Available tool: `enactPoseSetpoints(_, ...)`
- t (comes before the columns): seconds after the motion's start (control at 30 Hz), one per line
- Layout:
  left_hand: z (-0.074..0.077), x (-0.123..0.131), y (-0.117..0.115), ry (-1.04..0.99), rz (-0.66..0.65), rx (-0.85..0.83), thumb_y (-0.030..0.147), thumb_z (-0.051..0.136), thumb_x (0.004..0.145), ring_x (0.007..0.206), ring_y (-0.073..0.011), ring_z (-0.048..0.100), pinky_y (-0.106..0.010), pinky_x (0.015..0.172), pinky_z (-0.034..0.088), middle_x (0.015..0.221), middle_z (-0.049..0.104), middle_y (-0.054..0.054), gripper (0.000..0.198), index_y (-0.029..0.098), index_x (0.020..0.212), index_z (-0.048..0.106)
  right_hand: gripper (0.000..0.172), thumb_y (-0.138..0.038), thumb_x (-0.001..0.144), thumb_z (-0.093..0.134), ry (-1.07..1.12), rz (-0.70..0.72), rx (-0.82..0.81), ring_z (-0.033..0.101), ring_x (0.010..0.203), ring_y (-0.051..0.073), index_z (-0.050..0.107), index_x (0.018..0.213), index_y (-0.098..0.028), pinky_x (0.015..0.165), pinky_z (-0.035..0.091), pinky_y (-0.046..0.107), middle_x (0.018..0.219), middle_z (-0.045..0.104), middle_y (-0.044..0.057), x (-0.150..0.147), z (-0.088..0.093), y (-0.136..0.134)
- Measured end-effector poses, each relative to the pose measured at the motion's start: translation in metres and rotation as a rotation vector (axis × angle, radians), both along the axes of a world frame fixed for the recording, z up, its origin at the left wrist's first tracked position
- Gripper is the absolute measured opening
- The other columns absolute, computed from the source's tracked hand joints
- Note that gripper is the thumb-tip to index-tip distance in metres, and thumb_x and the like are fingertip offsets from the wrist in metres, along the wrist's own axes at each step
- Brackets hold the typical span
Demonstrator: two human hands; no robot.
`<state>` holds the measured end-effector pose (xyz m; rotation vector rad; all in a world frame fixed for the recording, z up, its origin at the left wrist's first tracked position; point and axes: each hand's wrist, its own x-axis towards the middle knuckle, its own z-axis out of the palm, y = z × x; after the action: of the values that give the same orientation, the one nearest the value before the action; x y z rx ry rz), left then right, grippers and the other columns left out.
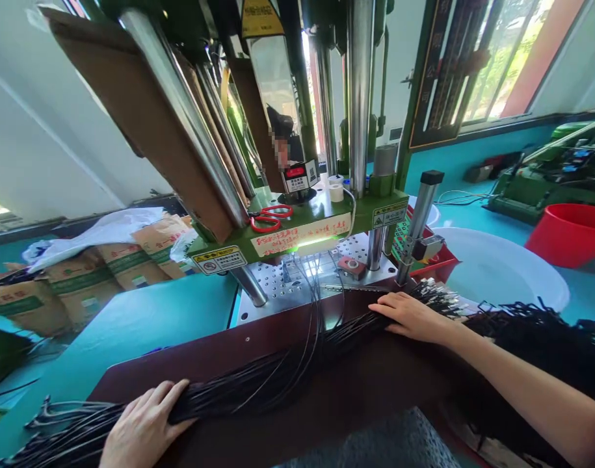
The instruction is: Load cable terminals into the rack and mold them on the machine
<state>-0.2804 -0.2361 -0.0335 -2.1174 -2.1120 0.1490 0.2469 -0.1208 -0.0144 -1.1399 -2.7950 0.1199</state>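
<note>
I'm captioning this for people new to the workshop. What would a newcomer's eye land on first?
Probably the tall green machine in the middle, with red-handled scissors lying on its ledge. In front of it, a long bundle of black cords stretches across the dark tabletop, the left hand and right hand on it. At the right, a bright red tub stands out near a large white basin.
</note>
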Motion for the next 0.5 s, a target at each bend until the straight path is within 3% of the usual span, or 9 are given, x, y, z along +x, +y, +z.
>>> enactPoseSetpoints(0.17, -0.004, -0.003, 0.004, -0.075, 0.031, -0.042, 0.042, 0.056, 0.065, 0.110, -0.0272, 0.049, -0.039, 0.096, 0.035, 0.119, 0.055, -0.010, 0.053, 0.017, 0.112, 0.057, 0.049, -0.020, 0.078, 0.056, 0.016, -0.038, 0.032, 0.047, 0.106, 0.025, 0.046, 0.126, -0.017, 0.093, 0.035, 0.041, 0.115, 0.053, 0.012, 0.002, -0.003, -0.008)
enactPoseSetpoints(0.3, 0.009, 0.013, 0.003, -0.259, 0.057, -0.118, 0.039, 0.067, 0.053, 0.124, -0.0319, 0.034, -0.046, 0.102, 0.028, 0.132, 0.046, -0.008, 0.070, 0.022, 0.119, 0.052, 0.056, -0.037, 0.074, 0.062, 0.083, -0.039, -0.096, 0.048, 0.108, 0.028, 0.048, 0.124, -0.017, 0.093, 0.036, 0.042, 0.118, 0.053, 0.013, 0.001, 0.004, -0.004)
enactPoseSetpoints(0.37, 0.021, 0.036, 0.010, -0.499, -0.013, -0.159, 0.039, 0.068, 0.054, 0.125, -0.0300, 0.033, -0.045, 0.103, 0.029, 0.133, 0.044, -0.006, 0.074, 0.025, 0.124, 0.046, 0.052, -0.043, 0.079, 0.054, 0.177, -0.063, -0.154, 0.048, 0.109, 0.026, 0.049, 0.123, -0.015, 0.093, 0.037, 0.038, 0.119, 0.053, 0.013, -0.009, 0.009, 0.006)
enactPoseSetpoints(0.43, 0.032, 0.071, 0.030, -0.808, -0.103, -0.173, 0.042, 0.056, 0.070, 0.116, -0.0234, 0.046, -0.038, 0.099, 0.036, 0.126, 0.052, -0.006, 0.057, 0.026, 0.124, 0.045, 0.041, -0.037, 0.087, 0.044, 0.261, -0.157, -0.164, 0.052, 0.104, 0.020, 0.050, 0.121, -0.015, 0.090, 0.040, 0.030, 0.114, 0.057, 0.010, -0.027, 0.014, 0.023)
enactPoseSetpoints(0.5, 0.040, 0.114, 0.064, -1.046, -0.117, -0.146, 0.041, 0.040, 0.082, 0.095, -0.0180, 0.059, -0.033, 0.087, 0.046, 0.103, 0.064, -0.006, 0.039, 0.021, 0.113, 0.050, 0.036, -0.027, 0.089, 0.038, 0.279, -0.306, -0.137, 0.057, 0.093, 0.017, 0.048, 0.122, -0.016, 0.083, 0.042, 0.025, 0.102, 0.063, 0.007, -0.052, 0.017, 0.046)
